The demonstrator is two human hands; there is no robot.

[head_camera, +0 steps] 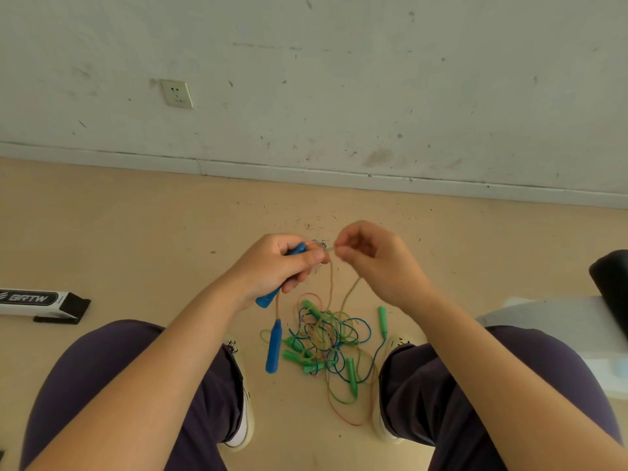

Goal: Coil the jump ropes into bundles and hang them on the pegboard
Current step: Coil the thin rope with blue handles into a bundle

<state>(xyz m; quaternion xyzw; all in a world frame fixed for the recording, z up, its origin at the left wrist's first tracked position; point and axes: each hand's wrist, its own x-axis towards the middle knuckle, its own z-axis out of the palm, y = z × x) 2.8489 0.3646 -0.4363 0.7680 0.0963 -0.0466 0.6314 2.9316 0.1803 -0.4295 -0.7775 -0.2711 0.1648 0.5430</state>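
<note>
My left hand (283, 266) grips a blue jump-rope handle (266, 298) above the floor. My right hand (368, 258) pinches that rope's tan cord (330, 283) close to the handle's top end. The cord hangs down in loops toward the floor. A second blue handle (274, 346) dangles below my left hand. Between my feet lies a tangled pile of jump ropes (328, 338) with green, blue and tan cords and several green handles (382, 320). No pegboard is in view.
I sit facing a scuffed white wall with a socket (176, 93). A white and black box marked BRTW (40, 304) lies on the floor at the left. A white surface (550, 321) and a dark object (611, 280) are at the right edge.
</note>
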